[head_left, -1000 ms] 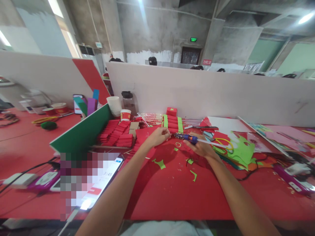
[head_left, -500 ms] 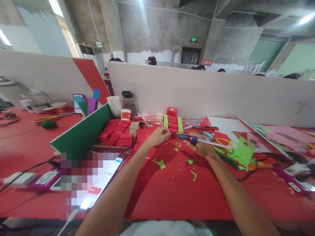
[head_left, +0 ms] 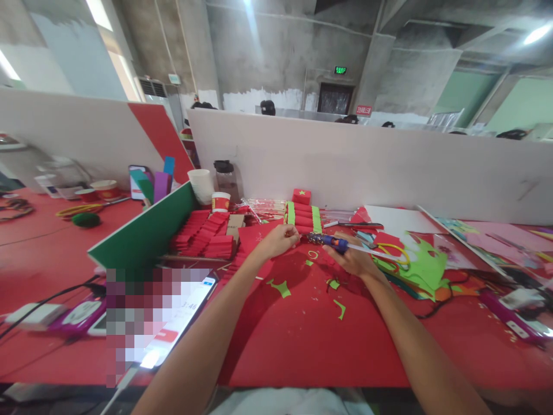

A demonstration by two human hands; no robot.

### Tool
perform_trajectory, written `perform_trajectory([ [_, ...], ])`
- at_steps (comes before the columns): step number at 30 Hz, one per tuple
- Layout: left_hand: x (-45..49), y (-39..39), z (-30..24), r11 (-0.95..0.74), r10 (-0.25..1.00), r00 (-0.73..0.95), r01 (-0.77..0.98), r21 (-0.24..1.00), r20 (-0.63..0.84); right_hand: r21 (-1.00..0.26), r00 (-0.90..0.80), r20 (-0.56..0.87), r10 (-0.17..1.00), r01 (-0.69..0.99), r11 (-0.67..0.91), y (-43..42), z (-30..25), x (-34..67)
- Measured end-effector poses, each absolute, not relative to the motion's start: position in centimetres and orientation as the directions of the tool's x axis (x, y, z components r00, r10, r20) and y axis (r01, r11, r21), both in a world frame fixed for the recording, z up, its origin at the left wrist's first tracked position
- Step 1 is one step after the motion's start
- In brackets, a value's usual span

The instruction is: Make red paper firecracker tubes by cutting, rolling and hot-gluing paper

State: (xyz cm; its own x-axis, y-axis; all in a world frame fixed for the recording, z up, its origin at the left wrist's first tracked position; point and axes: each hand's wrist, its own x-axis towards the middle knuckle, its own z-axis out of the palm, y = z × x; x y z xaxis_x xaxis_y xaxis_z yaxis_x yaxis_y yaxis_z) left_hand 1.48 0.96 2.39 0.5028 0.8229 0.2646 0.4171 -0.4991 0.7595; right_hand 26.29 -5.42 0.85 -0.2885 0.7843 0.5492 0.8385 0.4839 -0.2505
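My right hand (head_left: 352,257) is wrapped round a blue hot glue gun (head_left: 336,244), with a pale glue stick (head_left: 367,249) running out of its rear. Its nozzle points left toward my left hand (head_left: 280,240). The fingers of my left hand are pinched together near the nozzle; whatever they hold is too small to make out. Just beyond both hands lies a row of red paper rolls (head_left: 303,214) with lime green bands along its two sides. Behind the rolls sits a small red block with a yellow star (head_left: 301,196).
Folded red pieces (head_left: 201,230) are piled at left beside a green board (head_left: 144,236). A lit phone (head_left: 181,323) lies by my left forearm. Green scraps (head_left: 283,288) dot the red table. Scissors with yellow handles (head_left: 400,253) and green sheets (head_left: 425,262) lie at right.
Almost nothing differs. The glue gun and my left hand have shifted very slightly, and both keep the same grip.
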Motion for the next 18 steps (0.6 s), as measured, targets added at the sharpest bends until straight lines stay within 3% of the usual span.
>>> perform_trajectory([
  [7,1.57,0.65,2.7,-0.48,0.831,0.497,0.413,0.774,0.25,-0.257,-0.293,0.553,0.78,0.831,0.494,-5.55,1.08,26.0],
  [18,1.5,0.82,2.4,-0.463,0.839,0.494,0.425,0.777,0.229,-0.372,-0.189,0.544,0.817,0.819,0.437,-5.2,0.52,26.29],
])
